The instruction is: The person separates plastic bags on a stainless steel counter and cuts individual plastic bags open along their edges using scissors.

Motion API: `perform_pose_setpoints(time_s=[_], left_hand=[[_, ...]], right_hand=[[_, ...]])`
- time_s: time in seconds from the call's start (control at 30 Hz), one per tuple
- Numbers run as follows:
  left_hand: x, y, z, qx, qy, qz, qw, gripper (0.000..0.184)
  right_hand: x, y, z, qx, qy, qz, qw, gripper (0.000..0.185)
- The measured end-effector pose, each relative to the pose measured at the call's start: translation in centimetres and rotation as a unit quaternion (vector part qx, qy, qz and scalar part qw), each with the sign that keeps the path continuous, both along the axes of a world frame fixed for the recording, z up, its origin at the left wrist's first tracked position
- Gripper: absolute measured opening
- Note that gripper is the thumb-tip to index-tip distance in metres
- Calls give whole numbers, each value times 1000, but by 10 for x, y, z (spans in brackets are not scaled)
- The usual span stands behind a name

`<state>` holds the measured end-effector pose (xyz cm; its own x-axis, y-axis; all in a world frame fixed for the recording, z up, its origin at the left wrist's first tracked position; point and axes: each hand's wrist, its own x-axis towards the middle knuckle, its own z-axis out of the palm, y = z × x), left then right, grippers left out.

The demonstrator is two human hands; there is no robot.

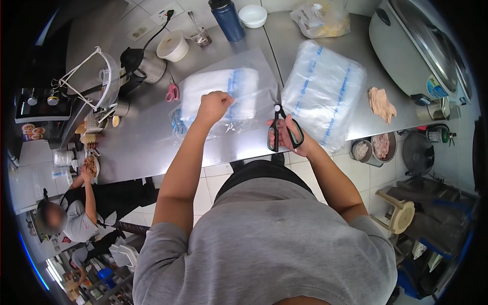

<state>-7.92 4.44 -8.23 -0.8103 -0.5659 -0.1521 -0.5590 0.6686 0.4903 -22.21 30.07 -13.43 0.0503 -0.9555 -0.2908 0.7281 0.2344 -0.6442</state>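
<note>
My left hand [216, 105] is closed, pinching the edge of a clear plastic wrapper [256, 63] above a white stack of plastic bags [203, 84] with blue print. My right hand [301, 141] grips black-handled kitchen scissors [277, 124], their blades pointing away from me at the wrapper's right edge. Whether the blades touch the film I cannot tell. Just right of the scissors lies a second, larger stack of plastic bags [325, 89], also printed in blue. Pink-handled scissors [173, 92] rest left of the wrapped stack.
A blue bottle [229, 23], white bowl [252, 17] and kettle [147, 66] line the back of the steel counter [137, 137]. A large cooker [414, 51] and a crumpled cloth [382, 104] sit right. Metal pots [384, 147] stand below. Another person [81, 218] works at left.
</note>
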Motion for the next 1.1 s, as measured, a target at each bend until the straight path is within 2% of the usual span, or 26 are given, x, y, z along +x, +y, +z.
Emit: perform_pose_setpoints(time_s=[0.1, 0.17, 0.23, 0.37, 0.53, 0.63, 0.8, 0.93, 1.03, 1.1], left_hand=[[2, 24, 12, -157, -59, -19, 986, 48], [-15, 46, 3, -179, 62, -47, 981, 75], [-41, 69, -7, -199, 82, -101, 971, 77], [-84, 77, -47, -210, 118, -107, 965, 55], [-94, 74, -62, -244, 110, -103, 958, 26], [-91, 69, -64, -305, 141, -136, 932, 9], [-81, 70, -49, -285, 196, -160, 924, 3], [-72, 78, -43, -261, 192, -127, 938, 8], [-79, 87, -38, -212, 230, -67, 948, 10], [-81, 85, -42, -231, 226, -85, 942, 10]], right_hand=[[-7, 6, -3, 20, 44, 10, 999, 84], [-7, 8, -4, 29, 49, 5, 998, 80], [-11, 6, -9, 35, 57, 0, 998, 79], [-22, 2, -11, 40, 66, -9, 997, 79], [-35, 3, -11, 85, 71, -5, 994, 78], [-37, 1, 1, 112, 94, -9, 989, 77], [-37, 3, 21, 158, 220, -8, 963, 72], [-28, 6, 26, 179, 273, -20, 945, 61], [-22, 7, 29, 183, 300, -20, 936, 57], [-21, 6, 30, 179, 302, -29, 936, 56]])
